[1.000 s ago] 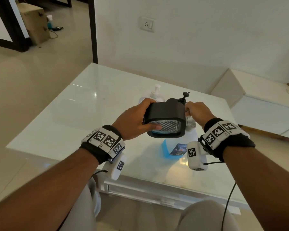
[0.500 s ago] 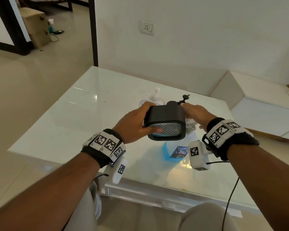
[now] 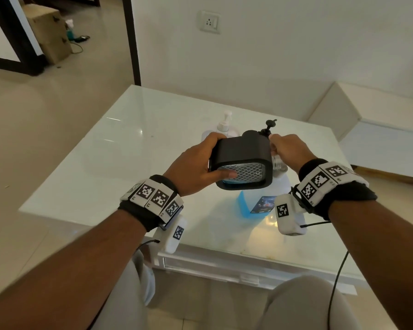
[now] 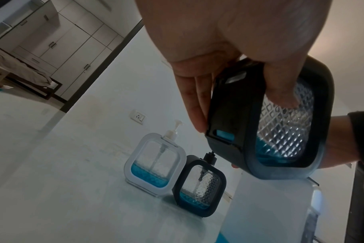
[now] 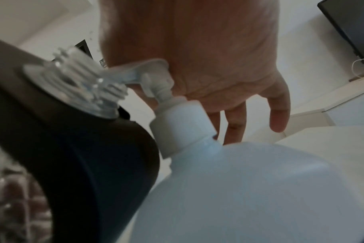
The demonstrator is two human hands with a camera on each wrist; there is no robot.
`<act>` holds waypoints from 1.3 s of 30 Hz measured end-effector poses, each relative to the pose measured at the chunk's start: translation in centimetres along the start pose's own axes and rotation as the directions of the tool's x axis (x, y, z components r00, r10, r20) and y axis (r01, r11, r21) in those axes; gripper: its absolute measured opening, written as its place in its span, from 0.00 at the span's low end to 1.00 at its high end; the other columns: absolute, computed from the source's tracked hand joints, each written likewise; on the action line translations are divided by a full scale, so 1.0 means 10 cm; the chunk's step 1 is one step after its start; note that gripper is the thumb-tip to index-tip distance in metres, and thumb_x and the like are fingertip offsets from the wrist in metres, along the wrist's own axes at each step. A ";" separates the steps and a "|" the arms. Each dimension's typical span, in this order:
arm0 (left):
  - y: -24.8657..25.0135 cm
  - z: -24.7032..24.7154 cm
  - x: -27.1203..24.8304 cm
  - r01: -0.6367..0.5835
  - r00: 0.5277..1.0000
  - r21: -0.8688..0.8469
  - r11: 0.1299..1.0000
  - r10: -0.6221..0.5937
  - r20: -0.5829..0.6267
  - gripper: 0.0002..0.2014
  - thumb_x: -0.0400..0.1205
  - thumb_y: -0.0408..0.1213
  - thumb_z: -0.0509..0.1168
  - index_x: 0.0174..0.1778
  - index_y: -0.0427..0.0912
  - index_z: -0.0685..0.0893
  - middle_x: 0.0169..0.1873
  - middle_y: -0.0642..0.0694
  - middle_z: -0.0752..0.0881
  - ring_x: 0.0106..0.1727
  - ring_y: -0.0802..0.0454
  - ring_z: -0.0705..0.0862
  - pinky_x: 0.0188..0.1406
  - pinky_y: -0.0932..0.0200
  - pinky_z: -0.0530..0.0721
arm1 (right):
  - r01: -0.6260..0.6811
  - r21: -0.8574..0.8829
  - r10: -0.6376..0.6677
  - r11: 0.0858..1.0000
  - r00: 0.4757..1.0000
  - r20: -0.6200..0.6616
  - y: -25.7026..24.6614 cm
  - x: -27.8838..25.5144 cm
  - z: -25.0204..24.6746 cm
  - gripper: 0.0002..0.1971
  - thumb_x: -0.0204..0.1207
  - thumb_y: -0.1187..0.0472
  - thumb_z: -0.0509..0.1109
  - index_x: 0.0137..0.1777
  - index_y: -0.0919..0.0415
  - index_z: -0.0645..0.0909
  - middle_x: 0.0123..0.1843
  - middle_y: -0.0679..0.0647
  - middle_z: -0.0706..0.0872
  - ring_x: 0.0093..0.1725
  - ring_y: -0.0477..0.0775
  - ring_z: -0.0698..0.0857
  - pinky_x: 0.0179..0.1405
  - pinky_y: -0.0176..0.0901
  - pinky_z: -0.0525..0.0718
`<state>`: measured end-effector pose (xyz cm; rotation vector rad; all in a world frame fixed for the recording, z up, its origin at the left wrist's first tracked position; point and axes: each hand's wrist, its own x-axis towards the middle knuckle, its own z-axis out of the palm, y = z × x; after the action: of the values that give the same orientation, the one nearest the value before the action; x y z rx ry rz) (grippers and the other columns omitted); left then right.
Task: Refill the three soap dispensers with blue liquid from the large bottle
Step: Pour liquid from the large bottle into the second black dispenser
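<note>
My left hand (image 3: pixel 197 163) grips a black-framed soap dispenser (image 3: pixel 242 151), tilted above the table, thumb on its diamond-patterned glass (image 4: pixel 285 125). A little blue liquid lies in its low end. Its open threaded neck (image 5: pixel 81 80) meets the nozzle of the white pump (image 5: pixel 156 69) on the large bottle (image 5: pixel 260 189). My right hand (image 3: pixel 289 148) rests over that pump head, fingers (image 5: pixel 278 113) hanging loosely. The large bottle (image 3: pixel 253 206) holds blue liquid and stands beneath the held dispenser. A white-framed dispenser (image 4: pixel 154 162) and a second black one (image 4: pixel 199 185) stand behind, both low on blue liquid.
The glossy white table (image 3: pixel 129 151) stands against a wall with a socket (image 3: pixel 209 21). A low white cabinet (image 3: pixel 367 125) stands to the right. My knees are at the table's near edge. A doorway with a cardboard box (image 3: pixel 48 32) is at far left.
The view has shifted slightly. Both hands and the held dispenser keep nearly the same pose at the large bottle's pump.
</note>
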<state>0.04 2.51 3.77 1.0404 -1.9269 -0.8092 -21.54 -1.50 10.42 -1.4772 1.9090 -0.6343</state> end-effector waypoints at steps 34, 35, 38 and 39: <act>-0.01 -0.01 -0.01 0.016 1.000 -0.042 0.999 -0.016 -0.005 0.34 0.70 0.61 0.71 0.67 0.50 0.69 0.55 0.49 0.84 0.54 0.48 0.85 0.45 0.43 0.88 | -0.013 -0.078 0.023 0.997 0.993 0.119 -0.06 0.07 -0.06 0.19 0.86 0.50 0.58 0.40 0.61 0.80 0.38 0.50 0.81 0.41 0.52 0.79 0.42 0.42 0.71; -0.01 -0.01 -0.01 0.015 1.000 -0.046 0.999 -0.016 -0.006 0.34 0.70 0.61 0.71 0.67 0.50 0.69 0.55 0.49 0.84 0.54 0.48 0.85 0.45 0.43 0.88 | -0.011 -0.091 0.023 0.996 0.992 0.125 -0.07 0.08 -0.06 0.19 0.86 0.50 0.58 0.40 0.61 0.81 0.39 0.51 0.82 0.43 0.53 0.80 0.46 0.42 0.71; -0.02 -0.03 -0.02 0.017 1.000 -0.056 0.998 -0.018 -0.009 0.34 0.70 0.61 0.71 0.67 0.50 0.69 0.56 0.49 0.84 0.55 0.50 0.85 0.46 0.44 0.88 | -0.010 -0.077 0.017 0.997 0.995 0.095 -0.06 0.10 -0.02 0.19 0.86 0.51 0.58 0.37 0.58 0.80 0.39 0.50 0.82 0.39 0.50 0.79 0.42 0.43 0.71; -0.02 -0.03 -0.03 0.019 1.000 -0.054 0.998 -0.020 -0.010 0.34 0.70 0.61 0.71 0.67 0.50 0.69 0.56 0.50 0.84 0.55 0.50 0.85 0.45 0.44 0.88 | -0.009 -0.062 0.014 0.998 0.997 0.078 -0.05 0.10 0.00 0.18 0.85 0.52 0.58 0.36 0.58 0.79 0.38 0.50 0.82 0.37 0.49 0.78 0.38 0.42 0.71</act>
<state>0.46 2.61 3.69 1.0301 -1.8788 -0.8603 -21.38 -2.56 10.61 -1.5057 1.8907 -0.5094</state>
